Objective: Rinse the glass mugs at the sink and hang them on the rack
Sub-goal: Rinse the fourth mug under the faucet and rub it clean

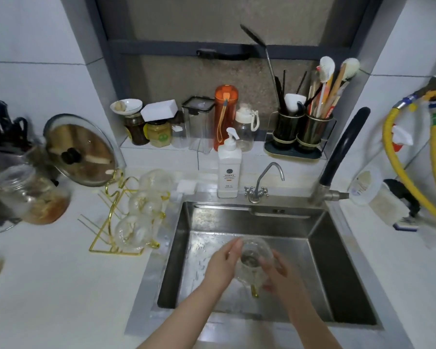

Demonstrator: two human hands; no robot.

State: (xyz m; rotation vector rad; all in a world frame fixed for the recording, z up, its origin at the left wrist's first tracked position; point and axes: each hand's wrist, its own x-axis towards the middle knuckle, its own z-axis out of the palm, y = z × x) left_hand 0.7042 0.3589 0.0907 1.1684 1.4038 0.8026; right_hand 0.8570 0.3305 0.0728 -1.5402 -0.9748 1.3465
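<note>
Low in the middle of the frame, both hands hold one glass mug (256, 258) over the steel sink (337, 260). The left hand (220, 264) cups the mug's left side, its fingers curved round the rim. The right hand (278, 272) wraps the right side with fingers bent across the glass, though blur hides the exact grip. The mug's gold handle (254, 291) points toward the bottom of the frame. At centre left, a gold wire rack (111, 217) on the white counter (61, 285) carries three more mugs (134, 231). Behind the sink stand a white soap bottle (229, 170), a small tap (261, 183) and a black tap (337, 157).
</note>
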